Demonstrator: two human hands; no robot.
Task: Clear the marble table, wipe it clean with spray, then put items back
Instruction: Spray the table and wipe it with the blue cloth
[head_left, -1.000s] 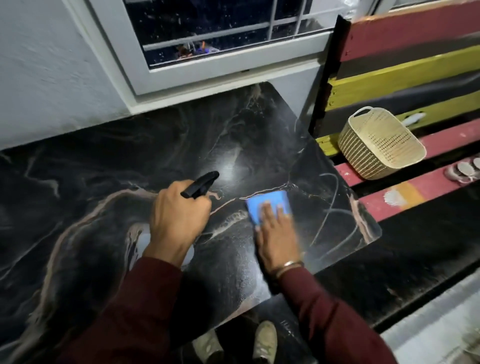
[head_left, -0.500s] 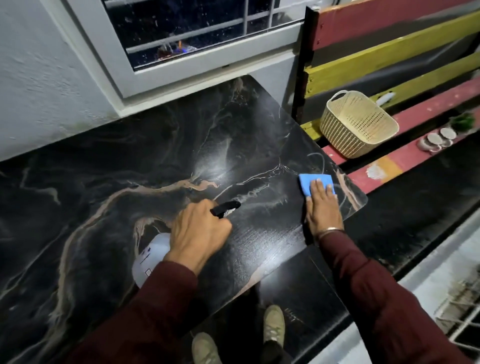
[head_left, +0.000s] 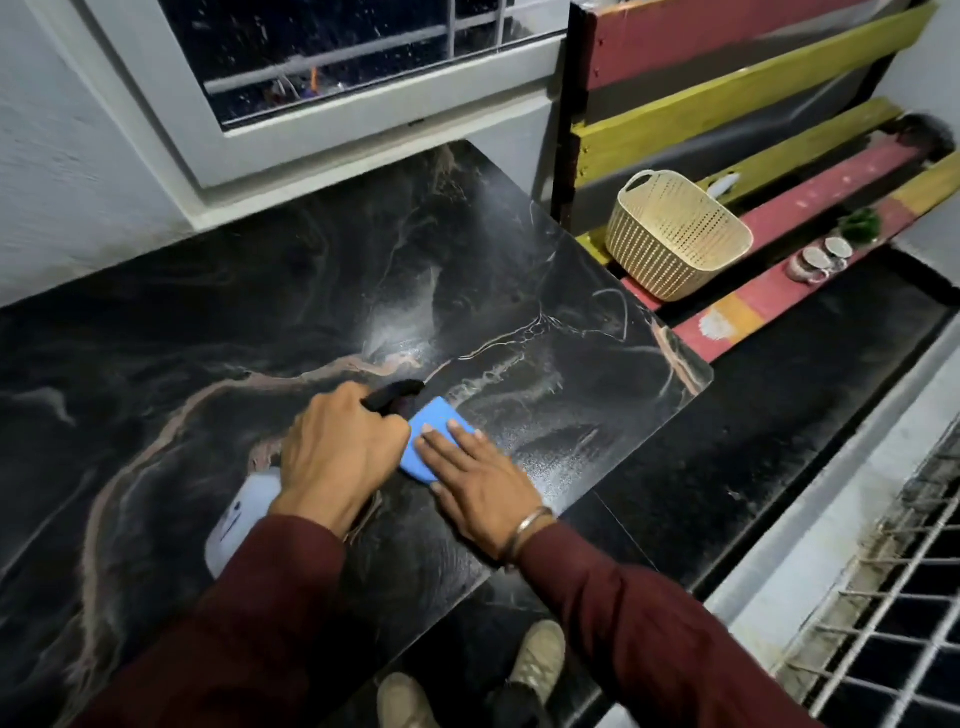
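Observation:
The black marble table (head_left: 260, 322) with tan veins fills the left and middle of the view, with fine wet droplets near its right front. My left hand (head_left: 337, 457) grips a spray bottle (head_left: 244, 514) by its black trigger head; the white body shows under my wrist. My right hand (head_left: 478, 478) lies flat, fingers straight, pressing a blue cloth (head_left: 436, 436) onto the table just right of my left hand. Part of the cloth is hidden under my fingers.
A cream perforated basket (head_left: 675, 239) sits on a red and yellow slatted bench (head_left: 779, 208) right of the table. Two small cups (head_left: 821, 260) and a green plant (head_left: 860, 224) stand further along it. A window (head_left: 332, 57) is behind the table; my shoes (head_left: 535, 660) show below.
My right hand slid the blue cloth from the table's right edge back left, up against my left hand. My left hand with the spray bottle stayed roughly in place.

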